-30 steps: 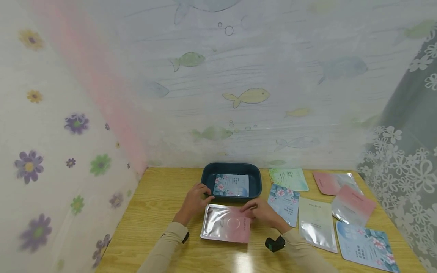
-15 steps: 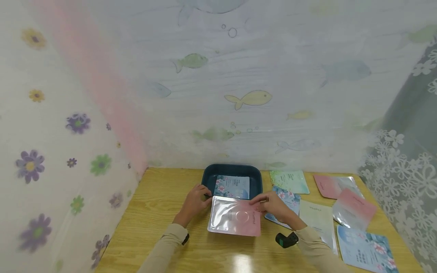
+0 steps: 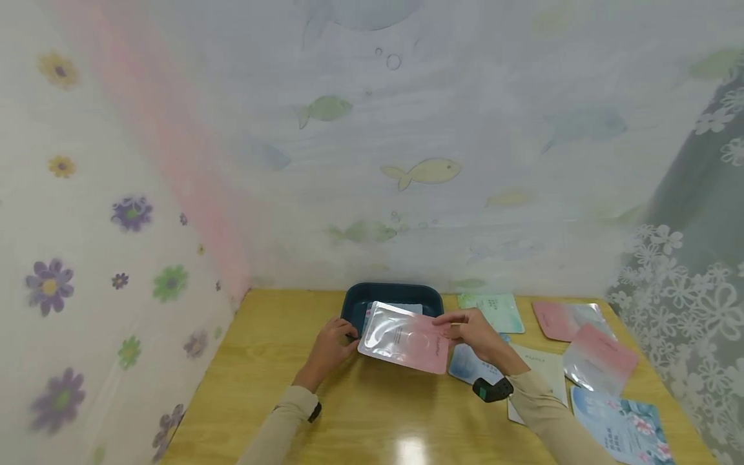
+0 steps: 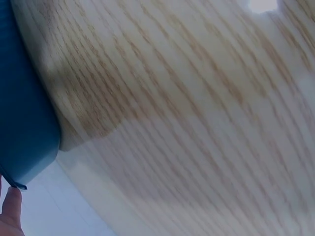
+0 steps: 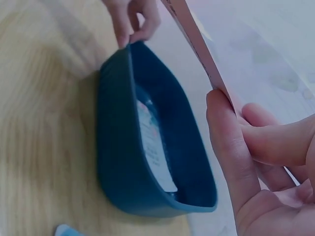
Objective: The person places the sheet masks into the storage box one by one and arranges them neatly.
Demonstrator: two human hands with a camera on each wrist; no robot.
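Note:
In the head view a pink and silver pouch (image 3: 405, 338) is tilted above the near side of the dark blue bin (image 3: 352, 303). My right hand (image 3: 478, 336) pinches its right edge; the right wrist view shows the pouch (image 5: 197, 46) edge-on between thumb and fingers of that hand (image 5: 266, 157), off to the side of the bin (image 5: 115, 147). My left hand (image 3: 330, 349) grips the bin's near left corner, its fingers pinching the rim in the right wrist view. A blue floral pouch (image 5: 155, 147) lies inside the bin, partly covered in the head view.
On the right of the wooden table (image 3: 261, 361) lie a green pouch (image 3: 494, 312), a pale yellow pouch (image 3: 543, 368), two pink and silver pouches (image 3: 572, 320) and a blue floral pouch (image 3: 624, 423). Another blue pouch (image 3: 472, 365) is partly behind my right hand.
The pink and silver pouch has risen off the table and moved up and right toward the bin, held by my right hand. My left hand has stayed at the bin's corner.

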